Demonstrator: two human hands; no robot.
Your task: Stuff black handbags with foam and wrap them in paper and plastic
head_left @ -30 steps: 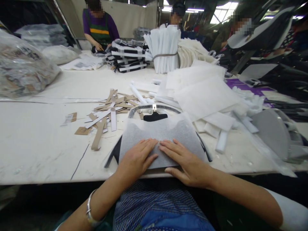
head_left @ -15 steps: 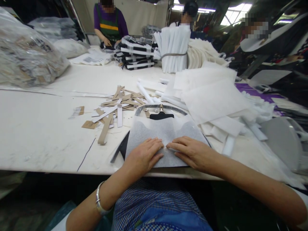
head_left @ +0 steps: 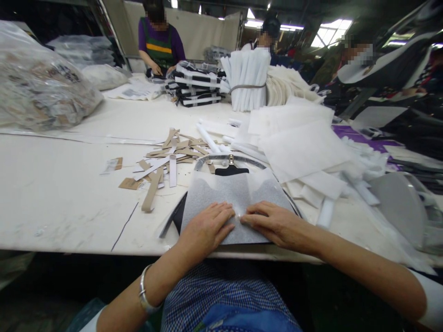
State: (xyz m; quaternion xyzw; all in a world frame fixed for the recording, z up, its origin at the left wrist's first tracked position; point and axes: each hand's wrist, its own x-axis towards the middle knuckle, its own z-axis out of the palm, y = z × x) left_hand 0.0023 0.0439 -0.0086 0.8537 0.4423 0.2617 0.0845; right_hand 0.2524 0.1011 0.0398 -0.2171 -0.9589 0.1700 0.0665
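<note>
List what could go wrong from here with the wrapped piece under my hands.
1. The white sheet lies close to the table edge; if the left hand or right hand eases off, the dark piece inside might slide toward the lap.
2. The flaps seem to meet only under the fingertips, so the fold may spring open.
3. Loose cardboard strips lie just beyond; one could get caught in the wrap.

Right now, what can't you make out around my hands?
Head view only.
Dark piece: the white sheet, left hand and right hand cover it; only edges and a black tab show.
Clear bag: cut off by the left edge, contents blurred.
Grey curved part: blurred near the right edge.
</note>
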